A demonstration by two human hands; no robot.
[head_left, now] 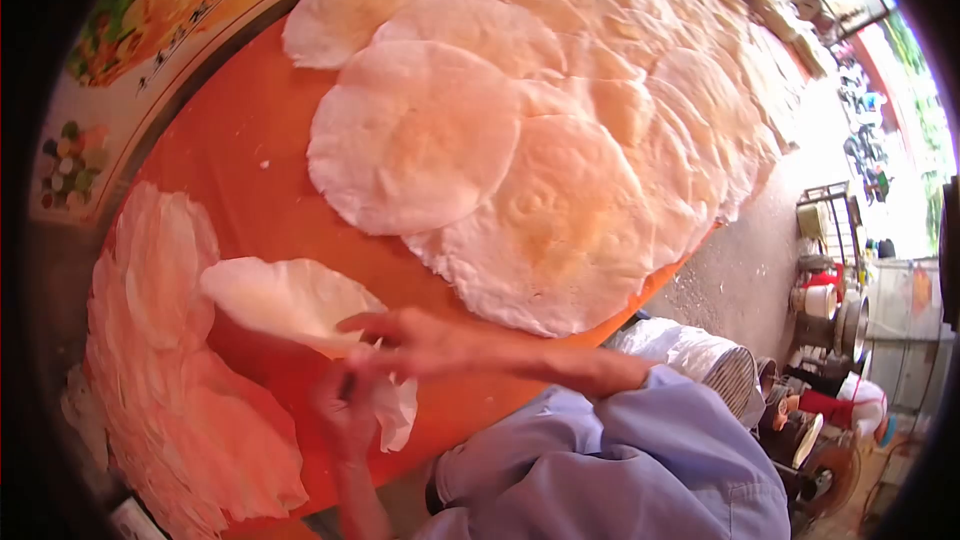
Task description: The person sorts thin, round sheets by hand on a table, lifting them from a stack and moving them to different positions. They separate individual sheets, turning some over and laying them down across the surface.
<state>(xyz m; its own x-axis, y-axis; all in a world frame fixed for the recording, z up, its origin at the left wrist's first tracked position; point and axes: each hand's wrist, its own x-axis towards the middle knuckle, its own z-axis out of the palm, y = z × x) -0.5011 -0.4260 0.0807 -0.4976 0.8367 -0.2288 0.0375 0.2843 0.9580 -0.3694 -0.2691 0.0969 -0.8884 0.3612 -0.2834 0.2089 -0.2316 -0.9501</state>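
My right hand (405, 340) and my left hand (345, 418) both grip the near edge of one thin, pale round sheet (280, 298), which is lifted and curled above the orange table (250, 150). Beside my hands, at the left, lies a thick stack of the same sheets (170, 390). Across the far part of the table many round sheets (520, 140) are laid out flat and overlapping. My light blue sleeve (650, 410) shows at the lower right.
A printed board with food pictures (130, 40) borders the table's upper left edge. Past the table's right edge is a grey floor (740, 270) with buckets, stools and metal gear (830, 310).
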